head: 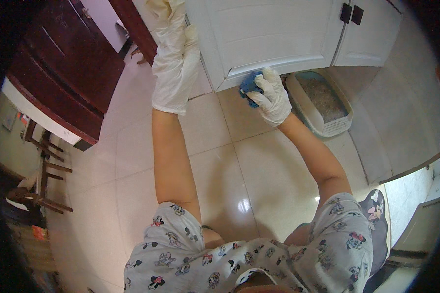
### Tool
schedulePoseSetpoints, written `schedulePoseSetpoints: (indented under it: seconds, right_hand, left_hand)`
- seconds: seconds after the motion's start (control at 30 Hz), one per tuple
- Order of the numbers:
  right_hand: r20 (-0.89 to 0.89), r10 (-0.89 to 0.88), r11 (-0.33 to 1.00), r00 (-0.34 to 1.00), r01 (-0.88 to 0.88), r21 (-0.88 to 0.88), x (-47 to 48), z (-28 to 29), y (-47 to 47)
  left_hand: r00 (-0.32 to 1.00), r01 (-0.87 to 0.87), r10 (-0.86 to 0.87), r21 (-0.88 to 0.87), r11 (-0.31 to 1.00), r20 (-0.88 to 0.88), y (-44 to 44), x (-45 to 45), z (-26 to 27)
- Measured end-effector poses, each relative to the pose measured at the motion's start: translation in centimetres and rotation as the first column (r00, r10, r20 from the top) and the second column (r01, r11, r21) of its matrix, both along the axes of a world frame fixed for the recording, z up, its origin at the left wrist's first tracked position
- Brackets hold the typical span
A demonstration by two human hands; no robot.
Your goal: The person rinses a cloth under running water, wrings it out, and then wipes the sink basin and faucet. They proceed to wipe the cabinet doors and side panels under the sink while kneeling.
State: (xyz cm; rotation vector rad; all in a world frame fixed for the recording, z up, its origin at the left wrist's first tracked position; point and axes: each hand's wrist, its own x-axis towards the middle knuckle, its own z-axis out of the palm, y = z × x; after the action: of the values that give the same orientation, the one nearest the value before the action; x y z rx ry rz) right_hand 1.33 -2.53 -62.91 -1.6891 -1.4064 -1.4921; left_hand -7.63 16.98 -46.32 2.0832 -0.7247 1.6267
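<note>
Both of my hands wear loose white gloves. My right hand (273,93) grips a crumpled blue cloth (251,88) at the lower edge of a white cabinet door (275,33). The cloth appears to touch the bottom rail of the cabinet. My left hand (174,47) reaches up along the cabinet's left side, close to its edge. Its fingers run to the top of the picture, where a yellowish part is partly cut off, so whether it holds anything is unclear.
Right of my right hand, a litter tray (322,99) with grainy litter sits partly under the cabinet. A dark red wooden door (66,62) stands at the left. Wooden stools (46,168) are at the far left. A dark patterned mat (376,219) lies on the tiled floor (220,175).
</note>
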Motion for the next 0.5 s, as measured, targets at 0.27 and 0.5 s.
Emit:
schedulePoseSetpoints:
  seconds: [0.27,0.5]
  right_hand:
    - [-0.131,0.105,0.982,0.986,-0.124,-0.144,-5.8,4.7,6.2]
    - [-0.053,0.154,0.952,0.987,-0.134,0.277,-6.7,17.9,8.7]
  left_hand:
    - [0.997,-0.011,0.012,0.015,1.000,-0.079,0.6,-2.6,1.4]
    - [0.884,0.214,-0.402,-0.558,0.801,-0.237,-1.2,-4.8,2.3]
